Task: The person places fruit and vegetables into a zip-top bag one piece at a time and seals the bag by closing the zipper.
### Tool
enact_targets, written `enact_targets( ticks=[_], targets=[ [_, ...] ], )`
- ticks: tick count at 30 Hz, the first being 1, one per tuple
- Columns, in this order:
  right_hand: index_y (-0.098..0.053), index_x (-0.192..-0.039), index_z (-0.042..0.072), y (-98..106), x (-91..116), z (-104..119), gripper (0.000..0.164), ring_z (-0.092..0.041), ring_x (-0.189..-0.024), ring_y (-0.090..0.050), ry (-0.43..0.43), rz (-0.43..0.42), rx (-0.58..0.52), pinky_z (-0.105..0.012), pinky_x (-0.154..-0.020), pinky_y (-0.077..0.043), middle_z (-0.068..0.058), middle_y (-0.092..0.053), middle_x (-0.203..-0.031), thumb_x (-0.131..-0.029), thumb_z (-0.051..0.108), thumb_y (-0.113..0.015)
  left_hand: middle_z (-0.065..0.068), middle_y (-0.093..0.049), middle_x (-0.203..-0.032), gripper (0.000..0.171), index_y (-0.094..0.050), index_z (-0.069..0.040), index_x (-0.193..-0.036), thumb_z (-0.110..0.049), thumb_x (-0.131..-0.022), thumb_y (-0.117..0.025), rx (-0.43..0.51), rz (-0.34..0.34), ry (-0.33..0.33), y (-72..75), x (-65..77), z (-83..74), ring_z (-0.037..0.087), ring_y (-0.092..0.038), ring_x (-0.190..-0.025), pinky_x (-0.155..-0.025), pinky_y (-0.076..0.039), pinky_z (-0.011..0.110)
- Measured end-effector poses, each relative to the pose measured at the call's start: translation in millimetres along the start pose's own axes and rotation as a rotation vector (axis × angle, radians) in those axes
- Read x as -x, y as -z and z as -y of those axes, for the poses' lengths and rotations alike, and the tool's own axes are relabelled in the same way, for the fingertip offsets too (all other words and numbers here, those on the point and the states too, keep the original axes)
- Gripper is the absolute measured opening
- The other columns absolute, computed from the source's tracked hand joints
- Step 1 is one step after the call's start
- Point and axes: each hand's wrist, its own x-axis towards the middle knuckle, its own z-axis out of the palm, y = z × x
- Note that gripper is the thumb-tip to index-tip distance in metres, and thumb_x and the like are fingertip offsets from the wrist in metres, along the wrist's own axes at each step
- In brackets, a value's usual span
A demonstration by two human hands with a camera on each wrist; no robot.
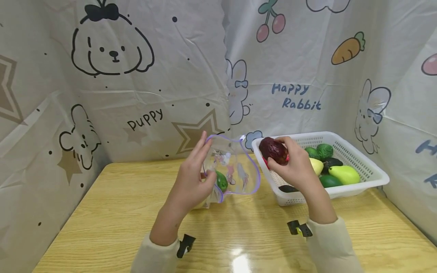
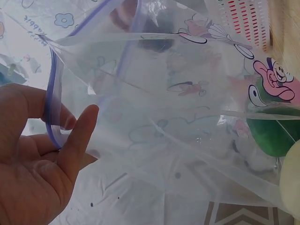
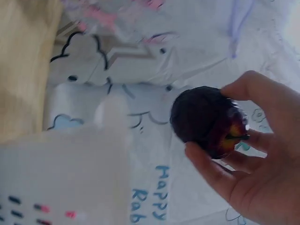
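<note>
My left hand (image 1: 194, 176) pinches the purple-edged rim of a clear zip bag (image 1: 250, 178), whose mouth gapes to the right. The bag has cartoon prints. A green fruit (image 1: 222, 181) shows in it, and a pale rounded thing (image 2: 291, 180) appears at the right edge of the left wrist view. My right hand (image 1: 296, 163) grips a dark red apple (image 1: 273, 151) above the basket's left end, beside the bag mouth. In the right wrist view, the apple's stem sits in a yellowish-red hollow, with thumb and fingers around its sides.
A white plastic basket (image 1: 370, 185) stands on the right of the wooden table (image 1: 112, 220). It holds a green pear (image 1: 345, 174), dark green avocados (image 1: 324, 151), a yellowish fruit (image 1: 316, 166) and something red. Printed cloth (image 1: 191, 72) encloses the back and sides.
</note>
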Motion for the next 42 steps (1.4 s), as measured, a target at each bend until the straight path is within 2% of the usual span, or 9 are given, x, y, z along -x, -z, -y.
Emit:
enact_targets(
  ticks=[3,5,10,14,17,22,30,38,42],
  targets=[
    [-0.052,-0.122,0.011,6,1,18,0.051,-0.021,-0.093,-0.058,0.026,-0.060,-0.123,-0.037,-0.068,-0.060,-0.011,-0.057,-0.113,-0.076,0.023,-0.072,-0.002,-0.016,-0.158,0.077,-0.029,-0.007,-0.145,0.010,-0.073,-0.049,0.001,-0.002,-0.001,-0.2,-0.2,0.6,0.014,-0.052,-0.098,-0.045,-0.047,0.020],
    [-0.052,-0.124,0.013,11,3,30,0.051,-0.018,-0.096,-0.059,0.056,-0.048,-0.246,-0.027,-0.069,-0.059,-0.009,-0.055,-0.117,-0.077,0.021,-0.072,-0.001,-0.016,-0.158,0.076,-0.029,-0.008,-0.145,0.009,-0.074,-0.049,-0.002,-0.001,0.008,-0.3,-0.1,0.5,0.015,-0.053,-0.099,-0.046,-0.047,0.020],
    [-0.050,-0.127,0.012,17,10,56,0.050,-0.018,-0.100,-0.061,0.195,0.160,-0.497,-0.020,-0.075,-0.057,-0.013,-0.057,-0.123,-0.081,0.008,-0.069,0.005,-0.017,-0.158,0.076,-0.028,-0.008,-0.146,0.006,-0.074,-0.051,-0.012,-0.006,0.021,-1.3,-0.5,-1.5,0.015,-0.056,-0.090,-0.047,-0.047,0.020],
    [-0.053,-0.125,0.013,7,13,66,0.046,-0.015,-0.097,-0.062,0.279,0.290,-0.404,-0.027,-0.073,-0.060,-0.010,-0.059,-0.121,-0.082,0.017,-0.069,0.006,-0.018,-0.158,0.076,-0.029,-0.006,-0.145,0.006,-0.074,-0.052,-0.020,-0.009,0.017,-2.6,-0.9,-2.4,0.010,-0.046,-0.060,-0.046,-0.047,0.020],
    [-0.055,-0.125,0.015,-4,14,63,0.045,-0.014,-0.099,-0.060,0.302,0.308,-0.270,-0.028,-0.072,-0.060,-0.006,-0.060,-0.123,-0.083,0.026,-0.068,0.006,-0.019,-0.158,0.074,-0.030,-0.004,-0.145,0.005,-0.075,-0.052,-0.025,-0.012,0.018,-2.6,-0.3,-1.9,0.009,-0.047,-0.060,-0.048,-0.049,0.021],
    [-0.057,-0.124,0.014,-12,16,60,0.045,-0.013,-0.100,-0.058,0.314,0.289,-0.172,-0.029,-0.071,-0.060,-0.006,-0.060,-0.124,-0.082,0.027,-0.069,0.004,-0.018,-0.158,0.074,-0.028,-0.007,-0.145,0.004,-0.077,-0.053,-0.023,-0.010,0.022,-1.5,1.3,-1.3,0.009,-0.050,-0.066,-0.049,-0.049,0.021],
    [-0.057,-0.124,0.014,-12,17,59,0.044,-0.016,-0.103,-0.058,0.281,0.297,-0.149,-0.030,-0.069,-0.060,-0.007,-0.057,-0.128,-0.083,0.024,-0.068,0.003,-0.016,-0.158,0.074,-0.027,-0.007,-0.146,0.005,-0.077,-0.052,-0.005,-0.009,0.024,-2.7,0.7,-1.8,0.012,-0.054,-0.076,-0.049,-0.048,0.021],
    [-0.063,-0.115,0.015,-9,19,62,0.031,-0.019,-0.097,-0.052,0.246,0.281,-0.054,-0.036,-0.073,-0.056,-0.010,-0.053,-0.124,-0.087,0.027,-0.062,0.000,-0.014,-0.158,0.076,-0.024,-0.009,-0.147,0.006,-0.077,-0.051,0.007,0.010,0.038,-3.8,0.2,-0.6,0.006,-0.028,-0.042,-0.040,-0.041,0.019],
    [-0.067,-0.104,0.014,-4,23,65,0.024,-0.026,-0.100,-0.046,0.142,0.279,0.062,-0.047,-0.081,-0.049,-0.012,-0.050,-0.114,-0.086,0.029,-0.063,0.001,-0.015,-0.158,0.077,-0.024,-0.010,-0.147,0.007,-0.077,-0.050,-0.002,-0.005,0.064,-0.8,0.5,-3.1,0.000,-0.023,-0.039,-0.037,-0.034,0.016]
  ],
)
